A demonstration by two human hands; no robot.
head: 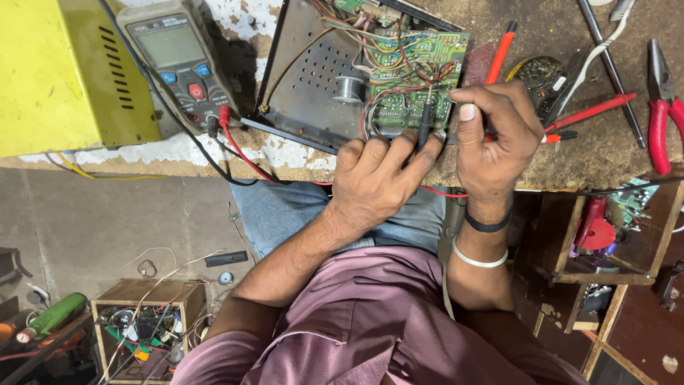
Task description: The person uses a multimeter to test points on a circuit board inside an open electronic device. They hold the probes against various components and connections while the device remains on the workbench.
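Circuit board (417, 68): your left hand (377, 175) pinches the black probe (425, 121) onto it; your right hand (495, 135) grips the red probe (559, 135). Multimeter (178, 60) stands left, pliers (662, 107) right on the desk (605, 153).

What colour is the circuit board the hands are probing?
Green, crossed by red and other coloured wires; the circuit board shows best in the head view.

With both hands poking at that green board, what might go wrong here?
The black probe in the left hand sits among crowded solder points on the green circuit board; a slip might bridge two of them. The right hand, holding the red probe, rests close to the loose wires and might snag one. The meter leads trail over the bench edge and could catch.
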